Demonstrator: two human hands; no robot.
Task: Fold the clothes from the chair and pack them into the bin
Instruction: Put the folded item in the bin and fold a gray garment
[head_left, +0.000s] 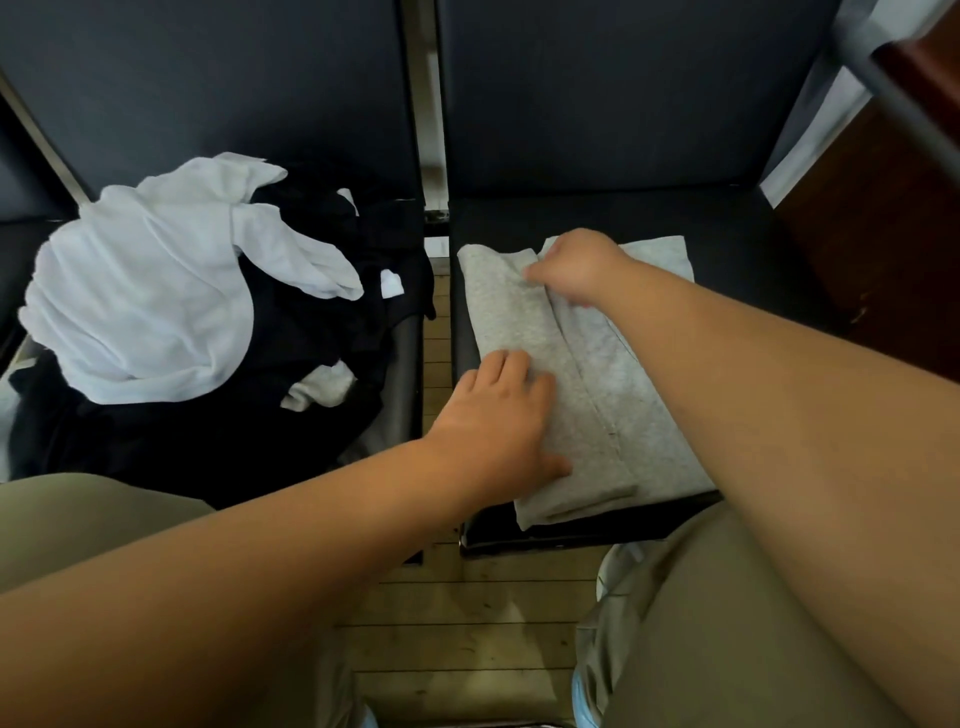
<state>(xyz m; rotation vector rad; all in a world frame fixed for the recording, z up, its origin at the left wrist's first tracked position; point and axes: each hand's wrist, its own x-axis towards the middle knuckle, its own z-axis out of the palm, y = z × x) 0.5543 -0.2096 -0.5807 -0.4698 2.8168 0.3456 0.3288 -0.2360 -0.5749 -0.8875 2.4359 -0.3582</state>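
Note:
A grey garment (597, 374) lies folded lengthwise on the right black chair seat (727, 249), both side flaps meeting near its middle. My left hand (498, 410) presses flat on the near left flap with straight fingers. My right hand (576, 270) is at the far end, fingers curled and pinching the edge of a flap near the middle seam. On the left chair sits a heap of clothes: a white garment (150, 296) on top of black ones (208, 436). No bin is in view.
The two dark chair backs (597, 104) rise behind the seats, with a gap and wooden floor (467, 613) between them. A dark wooden piece of furniture (883, 234) stands at the right. My khaki-clad knees are at the bottom.

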